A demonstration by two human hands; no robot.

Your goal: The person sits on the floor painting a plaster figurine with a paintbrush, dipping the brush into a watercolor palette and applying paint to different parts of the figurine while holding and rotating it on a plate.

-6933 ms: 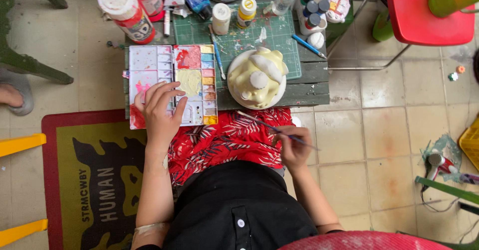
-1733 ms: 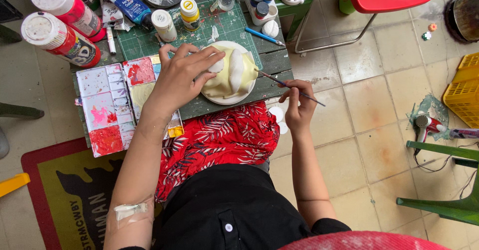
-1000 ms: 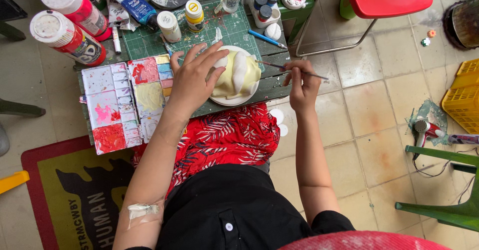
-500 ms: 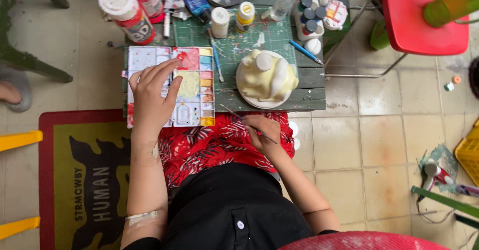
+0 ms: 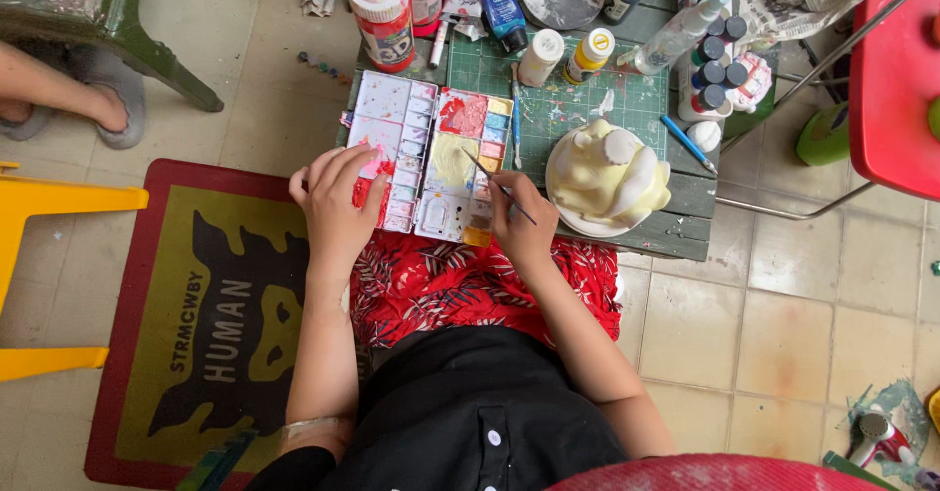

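Closest in, the left hand (image 5: 335, 207) lies flat with fingers spread, pressing down the near-left corner of the paint palette (image 5: 428, 163) and gripping nothing. Just at 3 o'clock from it, the right hand (image 5: 521, 225) pinches a thin paintbrush (image 5: 499, 188) between fingertips, the tip pointing toward 11 o'clock into the yellowish patch of the palette. That brush looks super light and stiff-handled with a soft tip, so I'd say a pencil-style pinch near the middle suits it. At 3 o'clock from the palette sits a cream figurine (image 5: 607, 173) on a plate, probably breakable. Further out at 12 o'clock, paint bottles (image 5: 540, 56) stand on the green cutting mat (image 5: 578, 104).
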